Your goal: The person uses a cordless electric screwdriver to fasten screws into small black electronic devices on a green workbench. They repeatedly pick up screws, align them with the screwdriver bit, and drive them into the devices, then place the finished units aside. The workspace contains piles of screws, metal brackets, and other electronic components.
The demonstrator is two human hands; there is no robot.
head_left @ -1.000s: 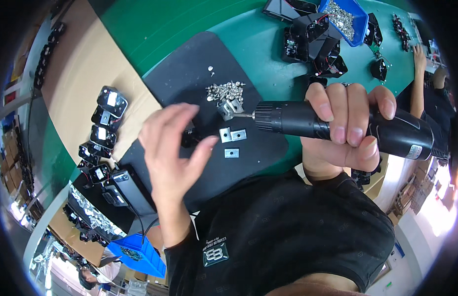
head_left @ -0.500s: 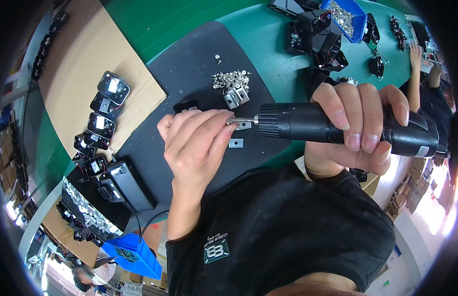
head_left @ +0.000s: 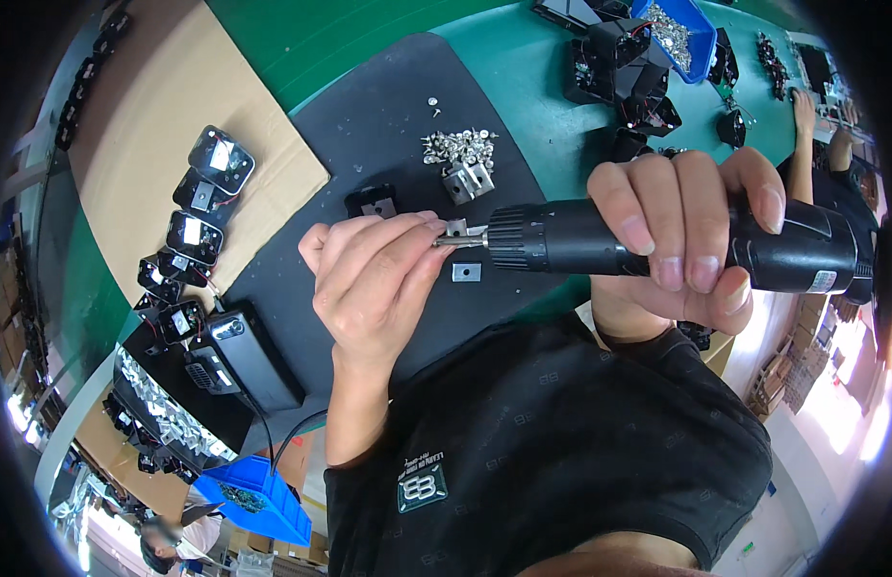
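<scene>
My right hand [head_left: 672, 245] grips a black electric screwdriver [head_left: 552, 236] held level, its tip pointing left. My left hand [head_left: 374, 279] meets it, fingertips pinched on the metal bit [head_left: 462, 240]; whether a screw sits between them is hidden. Both hands hover above a black mat [head_left: 388, 115]. On the mat lie a pile of silver screws [head_left: 460, 146], a small metal bracket [head_left: 467, 180] just below the pile, a small flat metal plate [head_left: 466, 272] under the bit, and a black part [head_left: 371, 202].
A cardboard sheet [head_left: 157, 115] at left carries a row of black modules [head_left: 196, 236]. A black box with a cable [head_left: 244, 356] sits lower left. Blue bins stand at top right [head_left: 678, 29] and bottom left [head_left: 258, 495]. Another person's arm [head_left: 802, 144] works far right.
My left hand went from spread over the mat to pinching the screwdriver bit. The screwdriver stayed level in my right hand.
</scene>
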